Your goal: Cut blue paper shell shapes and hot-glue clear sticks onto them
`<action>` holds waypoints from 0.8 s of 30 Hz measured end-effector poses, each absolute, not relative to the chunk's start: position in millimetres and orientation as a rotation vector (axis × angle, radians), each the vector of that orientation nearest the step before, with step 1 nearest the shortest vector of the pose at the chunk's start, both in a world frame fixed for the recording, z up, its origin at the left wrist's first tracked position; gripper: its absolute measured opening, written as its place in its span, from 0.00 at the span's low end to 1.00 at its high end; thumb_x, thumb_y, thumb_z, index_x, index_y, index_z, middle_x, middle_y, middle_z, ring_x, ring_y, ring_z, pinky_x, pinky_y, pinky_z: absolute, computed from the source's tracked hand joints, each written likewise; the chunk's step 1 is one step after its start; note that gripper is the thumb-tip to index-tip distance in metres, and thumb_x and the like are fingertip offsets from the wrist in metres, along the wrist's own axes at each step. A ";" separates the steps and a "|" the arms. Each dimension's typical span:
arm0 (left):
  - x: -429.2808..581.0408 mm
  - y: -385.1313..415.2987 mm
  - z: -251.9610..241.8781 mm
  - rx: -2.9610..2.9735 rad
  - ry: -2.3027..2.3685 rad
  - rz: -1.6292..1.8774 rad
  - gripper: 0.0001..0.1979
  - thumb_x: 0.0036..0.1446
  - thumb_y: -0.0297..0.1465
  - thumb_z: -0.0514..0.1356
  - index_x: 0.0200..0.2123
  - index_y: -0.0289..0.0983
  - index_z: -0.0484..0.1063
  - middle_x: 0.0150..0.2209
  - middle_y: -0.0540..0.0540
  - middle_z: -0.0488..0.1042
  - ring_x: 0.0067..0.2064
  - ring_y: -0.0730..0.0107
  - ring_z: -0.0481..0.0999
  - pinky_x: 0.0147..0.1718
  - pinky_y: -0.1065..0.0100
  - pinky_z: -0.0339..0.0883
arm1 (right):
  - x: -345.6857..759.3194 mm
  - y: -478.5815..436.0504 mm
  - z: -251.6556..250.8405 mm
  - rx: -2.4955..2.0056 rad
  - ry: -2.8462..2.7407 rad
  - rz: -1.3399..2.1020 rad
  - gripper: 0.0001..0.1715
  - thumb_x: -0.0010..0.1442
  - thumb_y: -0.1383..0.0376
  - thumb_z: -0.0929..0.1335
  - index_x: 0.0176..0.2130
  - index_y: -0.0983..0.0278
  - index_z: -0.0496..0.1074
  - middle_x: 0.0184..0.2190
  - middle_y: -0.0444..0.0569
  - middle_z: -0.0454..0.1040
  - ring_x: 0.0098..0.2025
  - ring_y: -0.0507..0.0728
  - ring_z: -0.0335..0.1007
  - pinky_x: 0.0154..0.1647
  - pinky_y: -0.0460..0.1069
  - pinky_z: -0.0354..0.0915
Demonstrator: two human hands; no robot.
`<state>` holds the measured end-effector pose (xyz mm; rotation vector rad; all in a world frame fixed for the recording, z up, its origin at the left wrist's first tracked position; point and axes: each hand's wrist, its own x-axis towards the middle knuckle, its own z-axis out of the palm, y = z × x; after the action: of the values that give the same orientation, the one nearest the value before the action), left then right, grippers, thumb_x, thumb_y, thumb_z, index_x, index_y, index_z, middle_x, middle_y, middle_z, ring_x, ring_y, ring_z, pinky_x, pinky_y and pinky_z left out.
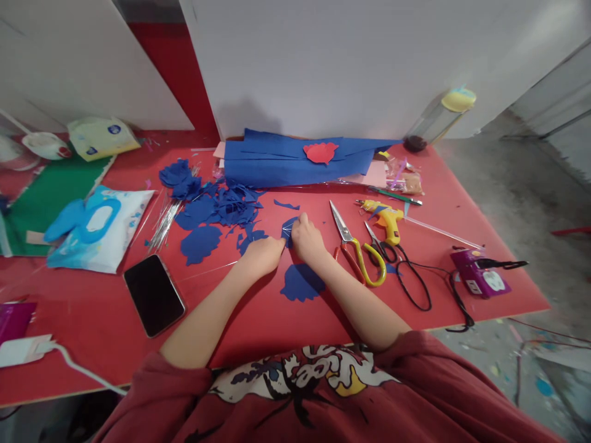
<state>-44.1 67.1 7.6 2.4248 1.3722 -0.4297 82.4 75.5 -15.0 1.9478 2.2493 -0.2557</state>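
Hands at work: we appear to be in a small shaping or fixing step, with both sets of fingers brought together over one small blue piece (pixel 288 231) near the middle of the red table (pixel 258 326)
Next move: in our judgement it calls for a light, steady pinch and fine thumb control, since the piece looks thin and could crease or slip
Left hand (pixel 263 255): at about eight o'clock from the piece, fingers closed, with the tips gripping its lower left edge
Right hand (pixel 308 239): between three and four o'clock, fingers curled in and gripping the right edge; which fingertips bear on it we cannot tell
Blue piece: deep blue, small, partly covered by our fingers, with thin pale lines fanning over its face; whether these are threads, folds or glints we cannot tell
Blue cut-out (pixel 302 282): lying flat with a scalloped edge, between five and six o'clock from the piece, matching it in colour
Blue pile (pixel 235 206): loose shapes heaped at ten o'clock
Shears (pixel 345 234): resting at three o'clock, apart from our hands
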 end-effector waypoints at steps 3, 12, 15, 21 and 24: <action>-44.0 66.8 7.9 2.431 1.374 -0.422 0.16 0.61 0.25 0.43 0.44 0.33 0.67 0.36 0.35 0.76 0.40 0.52 0.77 0.34 0.60 0.69 | 82.7 75.2 -13.9 1.938 2.251 -0.260 0.18 0.61 0.75 0.53 0.46 0.74 0.64 0.47 0.64 0.60 0.44 0.61 0.66 0.38 0.53 0.68; -44.5 66.1 7.3 2.444 1.373 -0.412 0.18 0.60 0.24 0.44 0.50 0.35 0.65 0.36 0.37 0.76 0.39 0.55 0.77 0.35 0.61 0.69 | 83.3 76.2 -14.4 1.923 2.252 -0.264 0.18 0.61 0.75 0.54 0.47 0.74 0.64 0.48 0.65 0.60 0.44 0.60 0.66 0.38 0.53 0.69; -44.4 66.6 5.7 2.445 1.375 -0.419 0.19 0.60 0.23 0.44 0.52 0.36 0.64 0.37 0.37 0.75 0.39 0.55 0.77 0.35 0.61 0.69 | 83.4 76.5 -14.8 1.921 2.255 -0.262 0.18 0.61 0.75 0.54 0.47 0.73 0.64 0.48 0.64 0.60 0.45 0.60 0.66 0.38 0.53 0.68; -43.6 66.9 6.2 2.434 1.381 -0.439 0.19 0.61 0.24 0.44 0.53 0.36 0.64 0.37 0.37 0.75 0.40 0.56 0.77 0.36 0.61 0.69 | 82.9 76.8 -13.7 1.919 2.256 -0.269 0.19 0.61 0.75 0.53 0.47 0.74 0.64 0.48 0.64 0.60 0.44 0.61 0.66 0.37 0.54 0.68; -43.6 66.7 9.1 2.427 1.386 -0.443 0.19 0.61 0.24 0.44 0.52 0.37 0.64 0.38 0.38 0.76 0.40 0.56 0.77 0.36 0.61 0.69 | 82.6 76.8 -13.0 1.921 2.254 -0.269 0.19 0.61 0.75 0.53 0.47 0.73 0.64 0.48 0.65 0.61 0.44 0.61 0.66 0.37 0.54 0.68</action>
<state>-43.6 66.7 9.1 2.4274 1.3864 -0.4433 82.6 76.8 -13.0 1.9214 2.2539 -0.2687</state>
